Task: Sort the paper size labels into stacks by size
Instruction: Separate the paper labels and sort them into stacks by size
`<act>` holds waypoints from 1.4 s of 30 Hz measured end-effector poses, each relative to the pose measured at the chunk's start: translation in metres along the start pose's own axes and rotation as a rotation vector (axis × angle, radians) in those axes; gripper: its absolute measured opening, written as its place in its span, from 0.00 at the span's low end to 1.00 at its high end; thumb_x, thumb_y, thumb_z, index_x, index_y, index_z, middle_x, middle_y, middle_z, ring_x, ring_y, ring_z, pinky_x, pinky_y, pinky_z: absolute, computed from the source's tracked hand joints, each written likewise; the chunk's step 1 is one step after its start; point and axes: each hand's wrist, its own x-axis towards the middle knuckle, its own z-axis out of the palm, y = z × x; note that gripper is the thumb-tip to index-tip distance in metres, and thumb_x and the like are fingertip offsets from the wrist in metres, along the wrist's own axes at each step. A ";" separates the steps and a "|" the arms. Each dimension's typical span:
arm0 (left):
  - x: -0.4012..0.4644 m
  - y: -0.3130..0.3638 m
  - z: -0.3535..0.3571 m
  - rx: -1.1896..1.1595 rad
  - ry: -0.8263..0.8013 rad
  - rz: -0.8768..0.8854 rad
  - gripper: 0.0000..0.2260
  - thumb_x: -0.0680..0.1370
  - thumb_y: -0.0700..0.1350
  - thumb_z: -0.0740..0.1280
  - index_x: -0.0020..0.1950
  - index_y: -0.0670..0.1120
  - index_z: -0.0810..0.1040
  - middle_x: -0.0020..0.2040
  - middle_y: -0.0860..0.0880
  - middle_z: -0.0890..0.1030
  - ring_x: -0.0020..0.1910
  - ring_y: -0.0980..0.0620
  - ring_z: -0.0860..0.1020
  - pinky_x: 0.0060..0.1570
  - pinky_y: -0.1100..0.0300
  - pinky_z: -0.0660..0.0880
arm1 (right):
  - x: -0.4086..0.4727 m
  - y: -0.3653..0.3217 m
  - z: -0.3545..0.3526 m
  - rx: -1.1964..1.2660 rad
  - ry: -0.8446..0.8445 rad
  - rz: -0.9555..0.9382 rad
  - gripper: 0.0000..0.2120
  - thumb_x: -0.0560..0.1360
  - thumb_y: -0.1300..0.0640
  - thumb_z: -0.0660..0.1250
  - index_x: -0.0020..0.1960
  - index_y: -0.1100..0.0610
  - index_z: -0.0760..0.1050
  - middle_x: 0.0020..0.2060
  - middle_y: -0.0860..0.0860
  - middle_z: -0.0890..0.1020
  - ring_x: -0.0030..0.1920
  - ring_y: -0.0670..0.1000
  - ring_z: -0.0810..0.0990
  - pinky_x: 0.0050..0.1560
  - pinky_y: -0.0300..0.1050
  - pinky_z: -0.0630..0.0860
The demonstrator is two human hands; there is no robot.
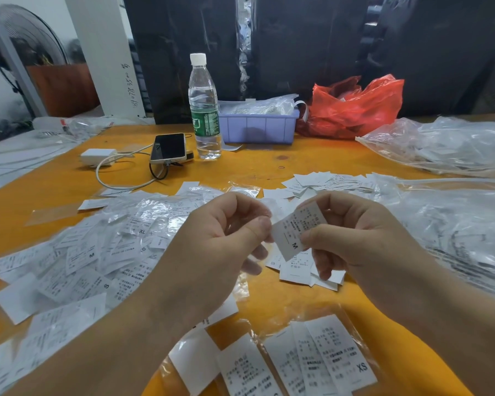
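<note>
A white paper label marked M (296, 231) is being held up over the orange bench (269, 164) between both hands, tilted, with its printed face toward the camera. The left hand (212, 247) is pinching the label's left edge, its fingers (259, 228) closed thumb against forefinger, while the right hand (363, 232) is gripping the right edge, its thumb lying across the face just beside the M and the other fingers curling behind the paper. Directly below the fingers, a small stack of labels (297, 267) is lying on the bench, one of them showing an S. Nearer the person, under the wrists, a row of labels in clear sleeves (312, 361) is resting, the rightmost reading XS. To the left of the fingers, a broad loose heap of unsorted labels and sleeves (97, 252) is spreading out, with XL, M and S showing here and there. Beyond the fingers, another group of labels (326, 181) is lying mostly blank side up. To the right, clear plastic bags (455, 224) are piling up. Further back a water bottle (205, 110), a phone (168, 148) with a white charger (97, 157), a lilac bin (257, 127) and a red bag (355, 107) are standing well apart from the hands.
</note>
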 end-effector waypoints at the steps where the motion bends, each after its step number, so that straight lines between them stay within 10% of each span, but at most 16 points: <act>1: 0.000 0.000 0.000 -0.004 -0.004 0.000 0.08 0.79 0.41 0.67 0.42 0.52 0.81 0.37 0.52 0.85 0.33 0.54 0.81 0.33 0.62 0.80 | 0.000 0.000 0.000 -0.004 0.005 -0.006 0.11 0.73 0.71 0.65 0.43 0.57 0.80 0.34 0.55 0.83 0.25 0.48 0.72 0.27 0.38 0.72; 42: -0.001 0.005 0.000 -0.078 -0.020 -0.017 0.07 0.71 0.51 0.68 0.41 0.50 0.83 0.32 0.51 0.81 0.30 0.55 0.78 0.33 0.62 0.79 | -0.002 -0.001 -0.002 0.018 0.188 -0.254 0.10 0.74 0.66 0.70 0.38 0.54 0.77 0.33 0.55 0.84 0.25 0.48 0.74 0.29 0.40 0.75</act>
